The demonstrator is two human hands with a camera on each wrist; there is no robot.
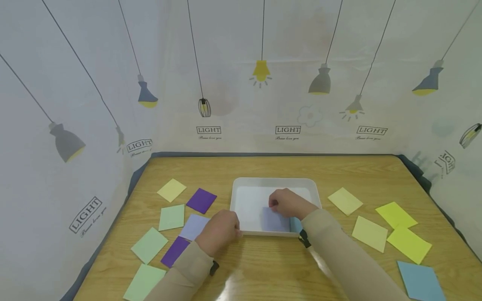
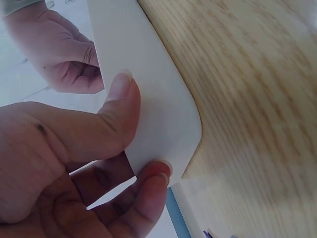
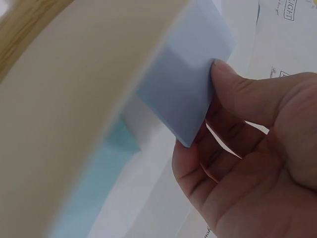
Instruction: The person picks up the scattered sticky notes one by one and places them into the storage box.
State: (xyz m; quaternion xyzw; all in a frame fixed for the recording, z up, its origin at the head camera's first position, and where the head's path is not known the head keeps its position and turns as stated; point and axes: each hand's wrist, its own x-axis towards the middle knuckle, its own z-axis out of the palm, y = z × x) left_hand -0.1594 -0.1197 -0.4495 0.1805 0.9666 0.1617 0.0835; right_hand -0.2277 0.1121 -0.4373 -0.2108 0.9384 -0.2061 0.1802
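A white shallow tray (image 1: 246, 198) stands on the wooden table. My left hand (image 1: 220, 230) grips its near left corner, and in the left wrist view the thumb presses the outside of the tray wall (image 2: 153, 109). My right hand (image 1: 290, 202) is over the tray, pinching a lavender-blue sticky note (image 3: 190, 74) by its edge between thumb and fingers. A light blue sticky note (image 1: 296, 225) lies inside the tray at the near right, partly hidden by my right wrist.
Left of the tray are several green notes (image 1: 149, 245), purple notes (image 1: 201, 200), a lavender note (image 1: 193, 227) and a pale yellow note (image 1: 172, 190). To the right lie pale yellow notes (image 1: 345, 201), bright yellow notes (image 1: 409, 244) and a blue note (image 1: 421, 281). Lamp-printed cloth (image 1: 241, 142) surrounds the table.
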